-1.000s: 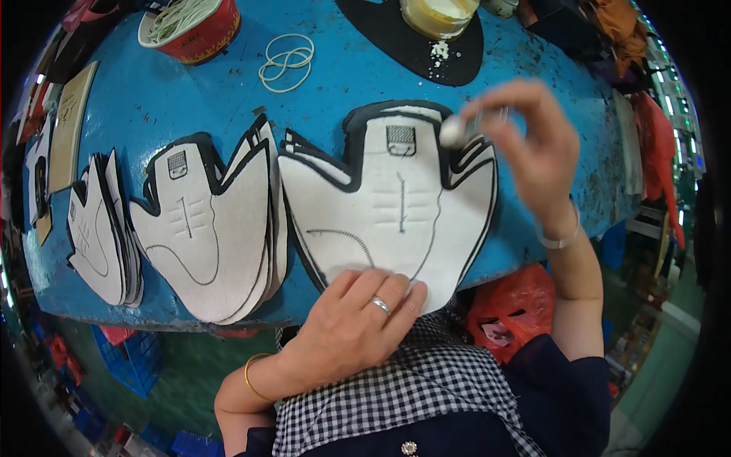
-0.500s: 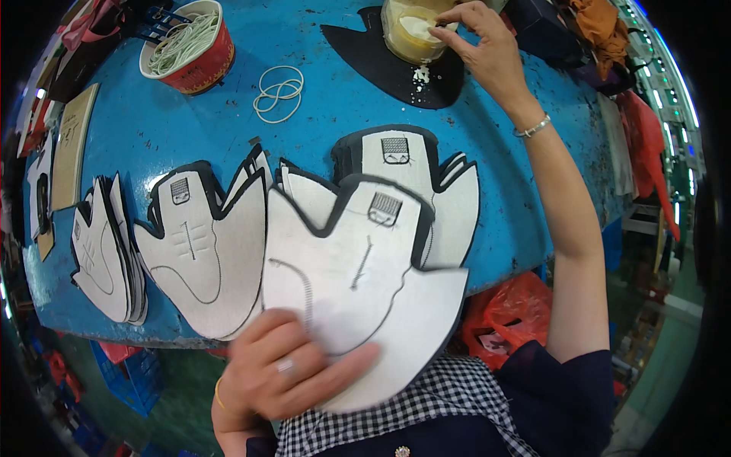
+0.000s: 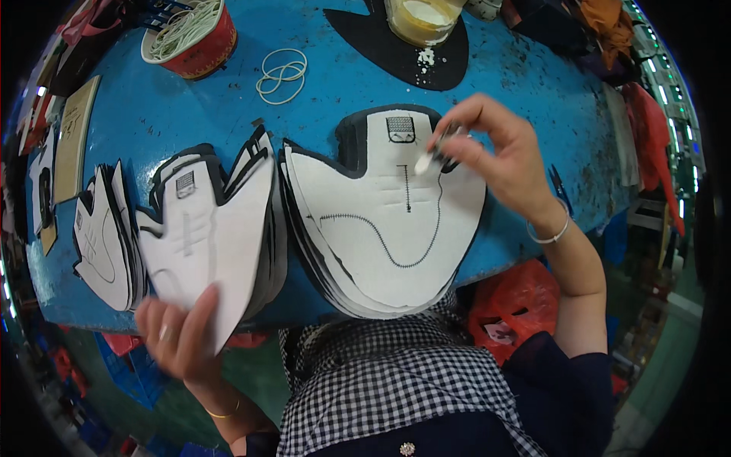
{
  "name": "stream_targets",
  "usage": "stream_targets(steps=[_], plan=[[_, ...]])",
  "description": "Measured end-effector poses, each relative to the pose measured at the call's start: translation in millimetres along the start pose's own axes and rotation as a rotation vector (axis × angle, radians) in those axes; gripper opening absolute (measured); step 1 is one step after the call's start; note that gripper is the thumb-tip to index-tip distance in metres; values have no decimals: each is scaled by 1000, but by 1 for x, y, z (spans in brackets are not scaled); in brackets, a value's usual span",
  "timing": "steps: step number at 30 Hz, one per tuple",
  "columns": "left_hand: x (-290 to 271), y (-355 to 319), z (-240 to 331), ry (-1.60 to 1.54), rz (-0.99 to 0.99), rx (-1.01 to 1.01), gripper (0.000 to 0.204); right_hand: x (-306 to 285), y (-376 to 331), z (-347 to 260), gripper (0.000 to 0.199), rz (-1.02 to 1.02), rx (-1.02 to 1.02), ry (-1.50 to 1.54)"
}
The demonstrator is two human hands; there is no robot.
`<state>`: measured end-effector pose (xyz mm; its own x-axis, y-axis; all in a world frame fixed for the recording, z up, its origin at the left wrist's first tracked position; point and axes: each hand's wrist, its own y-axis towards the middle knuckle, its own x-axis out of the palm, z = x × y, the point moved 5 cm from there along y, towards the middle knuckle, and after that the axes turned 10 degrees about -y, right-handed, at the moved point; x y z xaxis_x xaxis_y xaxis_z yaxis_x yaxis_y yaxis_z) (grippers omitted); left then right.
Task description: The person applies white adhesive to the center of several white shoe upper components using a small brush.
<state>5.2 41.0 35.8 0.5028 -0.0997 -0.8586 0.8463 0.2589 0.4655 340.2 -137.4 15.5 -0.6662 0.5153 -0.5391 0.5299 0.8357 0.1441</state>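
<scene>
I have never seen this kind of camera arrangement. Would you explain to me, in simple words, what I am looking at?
There is no machine: these are one person's bare hands, seen from above by a fisheye camera on that person's head, which makes straight edges bend. The left hand holds a flat white piece with black edging by its lower end. The right hand pinches a small white-tipped tool over a pile of similar white, stitched pieces. Also on the blue painted table are a red tub of pale bands and a yellowish round container.
</scene>
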Motion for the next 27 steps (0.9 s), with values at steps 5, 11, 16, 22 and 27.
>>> stream_targets(steps=[5,11,16,22,27], plan=[[49,16,50,-498,-243,-61,47,20,-18,-11,18,-124,-154,-172],[98,43,120,-702,-328,145,48,29,-6,-13,22,-78,-347,-395],[95,48,119,-671,-340,191,43,23,3,-14,23,126,-475,-533],[91,51,119,-636,-309,238,33,26,-26,-34,24,11,-546,-512],[87,48,121,-664,-257,198,22,3,-42,-25,17,53,-204,-127]])
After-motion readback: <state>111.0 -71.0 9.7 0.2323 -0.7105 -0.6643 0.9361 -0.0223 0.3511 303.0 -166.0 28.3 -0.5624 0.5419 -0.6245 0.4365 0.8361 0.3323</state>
